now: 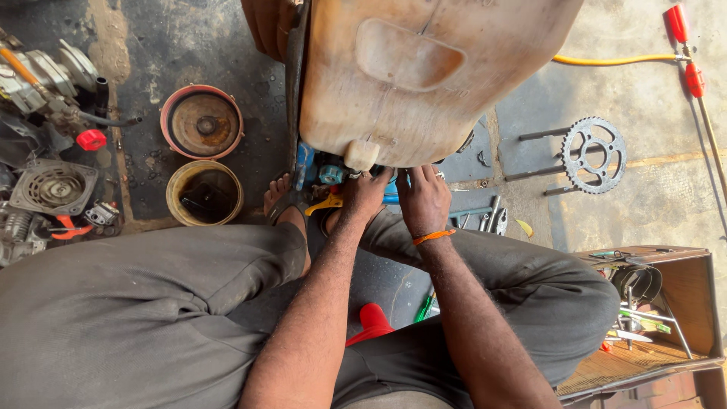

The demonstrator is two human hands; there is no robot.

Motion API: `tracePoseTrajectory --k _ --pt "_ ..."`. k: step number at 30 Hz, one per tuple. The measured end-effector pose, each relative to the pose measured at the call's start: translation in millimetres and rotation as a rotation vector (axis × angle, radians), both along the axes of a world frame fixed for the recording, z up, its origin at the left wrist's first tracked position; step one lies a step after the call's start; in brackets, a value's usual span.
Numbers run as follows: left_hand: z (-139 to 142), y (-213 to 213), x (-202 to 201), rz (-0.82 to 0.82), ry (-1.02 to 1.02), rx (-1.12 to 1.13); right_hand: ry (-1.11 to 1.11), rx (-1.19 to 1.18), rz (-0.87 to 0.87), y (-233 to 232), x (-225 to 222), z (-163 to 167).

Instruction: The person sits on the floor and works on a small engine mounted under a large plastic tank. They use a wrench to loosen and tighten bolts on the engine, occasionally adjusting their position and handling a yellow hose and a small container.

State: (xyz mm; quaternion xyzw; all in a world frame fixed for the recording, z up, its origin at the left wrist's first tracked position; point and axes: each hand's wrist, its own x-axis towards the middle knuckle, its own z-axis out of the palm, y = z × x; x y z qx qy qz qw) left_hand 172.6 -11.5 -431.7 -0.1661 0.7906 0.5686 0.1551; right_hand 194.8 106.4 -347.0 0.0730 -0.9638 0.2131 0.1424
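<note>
A big, dirty cream plastic tank (424,68) stands tilted on the floor in front of me. Both my hands reach under its lower edge. My left hand (365,193) is curled around small parts next to the tank's white outlet cap (361,154) and a blue fitting (330,174). My right hand (424,198), with an orange thread at the wrist, grips something below the tank; what it holds is hidden. A yellow-handled tool (324,204) lies by my bare foot (279,198).
Two round tubs (203,121) (204,193) sit to the left, beside engine parts (45,189). A chain sprocket (594,155) lies on the right, near a yellow hose (613,59) and red-handled tools (685,45). A wooden toolbox (651,303) stands at my right knee.
</note>
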Motion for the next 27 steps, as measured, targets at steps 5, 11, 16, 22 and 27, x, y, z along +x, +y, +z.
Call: tracePoseTrajectory --k 5,11,16,22,27 --pt "2 -1 0 0.044 0.023 0.059 -0.55 -1.009 -0.271 2 -6 -8" --pt "-1 0 3 0.059 0.083 0.078 -1.069 -1.7 -0.372 22 -12 -22" --pt "-4 0 3 0.049 0.113 0.025 -1.078 -1.733 -0.317 28 -23 -30" --pt "-4 -2 3 0.021 0.049 0.031 -1.128 -1.689 -0.422 27 -27 -21" --pt "-1 -3 2 -0.019 -0.004 0.008 -1.061 -1.662 -0.506 25 -29 -23"
